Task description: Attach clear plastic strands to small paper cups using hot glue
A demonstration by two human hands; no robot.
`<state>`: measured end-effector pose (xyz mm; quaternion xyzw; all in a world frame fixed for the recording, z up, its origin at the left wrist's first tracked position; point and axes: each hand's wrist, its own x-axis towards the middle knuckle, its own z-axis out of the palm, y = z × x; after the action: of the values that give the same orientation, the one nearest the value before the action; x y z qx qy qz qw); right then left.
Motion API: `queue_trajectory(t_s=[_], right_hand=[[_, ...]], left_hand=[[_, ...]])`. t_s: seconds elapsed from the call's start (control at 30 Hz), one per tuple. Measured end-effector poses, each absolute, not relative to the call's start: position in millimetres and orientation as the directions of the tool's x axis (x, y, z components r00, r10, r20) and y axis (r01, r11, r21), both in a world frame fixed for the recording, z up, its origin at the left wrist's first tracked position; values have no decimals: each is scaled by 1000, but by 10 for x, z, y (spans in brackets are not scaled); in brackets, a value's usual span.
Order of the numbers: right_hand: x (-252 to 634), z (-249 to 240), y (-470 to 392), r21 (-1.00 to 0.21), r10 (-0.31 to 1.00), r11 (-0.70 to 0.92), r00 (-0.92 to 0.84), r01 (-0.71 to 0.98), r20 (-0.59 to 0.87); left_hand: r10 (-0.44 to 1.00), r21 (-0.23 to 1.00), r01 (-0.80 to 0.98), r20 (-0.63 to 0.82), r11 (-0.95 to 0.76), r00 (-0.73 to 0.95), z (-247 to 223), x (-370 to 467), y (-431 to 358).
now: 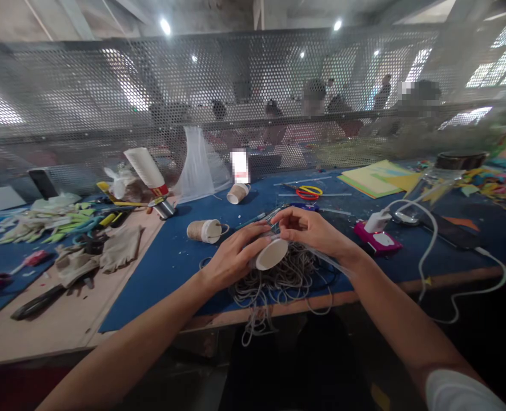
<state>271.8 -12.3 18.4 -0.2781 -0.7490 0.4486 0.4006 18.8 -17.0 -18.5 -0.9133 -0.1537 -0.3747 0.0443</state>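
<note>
My left hand (236, 254) is wrapped round a white paper cup (272, 255), tilted with its round end toward me. At the cup's far side, the fingers of my right hand (310, 229) are pinched together; what they hold is too small to make out. A thin, clear strip (330, 262) runs beside my right wrist. Under both hands lies a tangled heap of grey-brown cord (293, 277), with loops hanging over the table's front edge. To the left, a cup wound with twine (202, 231) lies on its side. Another twine-wound cup (238, 193) is farther back.
Red and yellow scissors (308, 192) and clear sticks (315, 194) lie behind my hands. At right are coloured paper (379, 178), a glass jar (433, 185), a magenta box (377, 238) and white cable (433, 228). Stacked paper cups (145, 168) and gloves (122, 248) are left; mesh panel (244, 85) behind.
</note>
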Motion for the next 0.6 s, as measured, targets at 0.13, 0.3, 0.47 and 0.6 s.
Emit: queue_trajectory(t_s=[0.13, 0.3, 0.47, 0.6], right_hand=[[2689, 155, -114, -914, 801, 405, -488, 14, 348], [2650, 110, -83, -926, 814, 377, -464, -36, 350], [2619, 34, -11, -923, 839, 385, -415, 1, 350], [2626, 27, 6, -867, 848, 490, -278, 92, 450]], left_hand=[[248, 49, 301, 699, -952, 671, -197, 189, -167], [296, 130, 289, 687, -949, 663, -225, 192, -169], [472, 377, 285, 683, -881, 558, -230, 250, -197], [640, 580, 275, 664, -767, 387, -204, 289, -181]])
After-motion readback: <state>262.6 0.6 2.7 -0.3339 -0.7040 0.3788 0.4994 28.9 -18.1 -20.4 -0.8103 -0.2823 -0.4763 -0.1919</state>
